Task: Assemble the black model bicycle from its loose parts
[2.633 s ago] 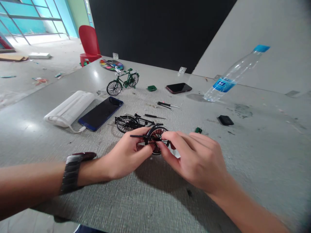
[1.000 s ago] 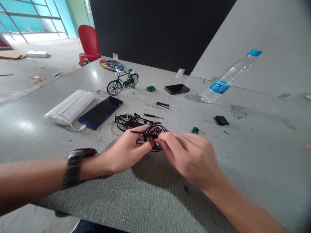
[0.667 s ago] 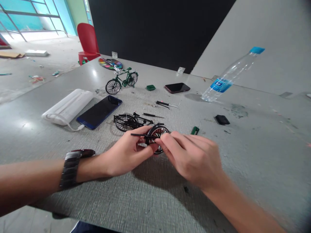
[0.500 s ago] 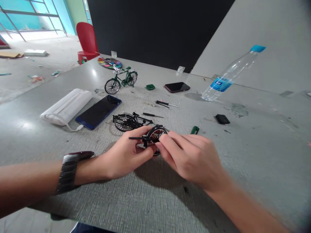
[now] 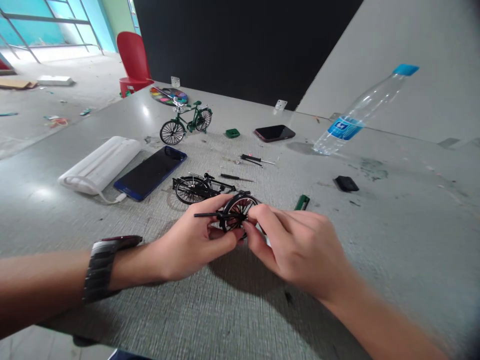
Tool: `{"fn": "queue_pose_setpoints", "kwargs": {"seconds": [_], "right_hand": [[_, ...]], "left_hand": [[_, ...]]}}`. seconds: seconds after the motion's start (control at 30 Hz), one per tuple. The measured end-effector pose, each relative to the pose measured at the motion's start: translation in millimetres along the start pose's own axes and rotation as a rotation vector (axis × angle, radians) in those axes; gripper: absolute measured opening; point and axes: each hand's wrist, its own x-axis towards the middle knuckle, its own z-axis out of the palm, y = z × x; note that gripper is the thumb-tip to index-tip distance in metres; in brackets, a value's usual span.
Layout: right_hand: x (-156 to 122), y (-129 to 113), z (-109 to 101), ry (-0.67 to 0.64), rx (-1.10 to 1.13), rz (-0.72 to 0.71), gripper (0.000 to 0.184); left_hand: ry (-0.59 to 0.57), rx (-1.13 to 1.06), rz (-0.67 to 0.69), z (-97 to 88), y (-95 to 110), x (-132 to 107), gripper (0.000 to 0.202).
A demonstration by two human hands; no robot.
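Observation:
Between my two hands is a small black toy bicycle wheel [image 5: 233, 210] with a fork whose thin stem points left. My left hand [image 5: 200, 235] grips it, fingers behind and thumb in front near the rim. At the hub, my right hand [image 5: 296, 240] has thumb and index finger closed together; whether a tiny part sits between them is hidden. Just behind my left hand lies the rest of the black model bicycle [image 5: 193, 189], on its side with its rear wheel. Past it lie a small screwdriver [image 5: 236, 177] and another screwdriver [image 5: 257, 159].
A green model bicycle [image 5: 187, 121] stands farther back, near a paint palette [image 5: 176, 96]. On the left are a white power bank [image 5: 99, 165] and a cabled blue phone [image 5: 152, 172]. A second phone [image 5: 275, 133], a plastic bottle [image 5: 345, 127] and a black piece [image 5: 346, 183] lie rightward.
My right thumb and index finger have shifted slightly at the wheel's hub, leaving more of the spokes in sight. The left hand keeps its hold, and the view has moved a little.

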Motion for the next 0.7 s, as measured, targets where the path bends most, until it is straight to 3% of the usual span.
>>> {"fn": "queue_pose_setpoints", "kwargs": {"seconds": [0.3,0.7], "right_hand": [[0.8,-3.8,-2.2,0.002,-0.036,-0.011,0.018],[0.4,-7.2,0.2,-0.022,-0.025,0.054,0.019]], "left_hand": [[-0.011,0.059,0.034,-1.0,-3.2,-0.3,0.024],[0.023,0.041,-0.023,-0.2,-6.0,0.8,0.024]]}}
